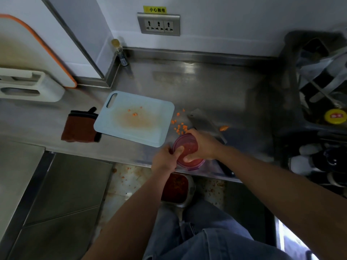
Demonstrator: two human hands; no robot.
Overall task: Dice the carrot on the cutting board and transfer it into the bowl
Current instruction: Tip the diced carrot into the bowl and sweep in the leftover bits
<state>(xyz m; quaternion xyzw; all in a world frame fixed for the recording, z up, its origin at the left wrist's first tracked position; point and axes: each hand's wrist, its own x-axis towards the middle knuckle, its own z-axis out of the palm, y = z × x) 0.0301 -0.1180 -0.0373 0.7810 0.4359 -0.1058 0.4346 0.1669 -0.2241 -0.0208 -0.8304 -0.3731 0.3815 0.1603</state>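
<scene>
The left hand (pixel 165 158) and right hand (pixel 201 145) both grip the bowl (pixel 197 166), thumbs over its rim, at the counter's (pixel 216 87) front edge. Carrot dice (pixel 181 128) lie scattered just behind it, between the cutting board (pixel 135 119) and the cleaver (pixel 199 119).

Brown cloth (pixel 80 126), wall socket (pixel 158 24)

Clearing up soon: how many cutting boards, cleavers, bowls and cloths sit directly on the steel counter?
cutting board: 1
cleaver: 1
bowl: 1
brown cloth: 1
Total: 4
</scene>
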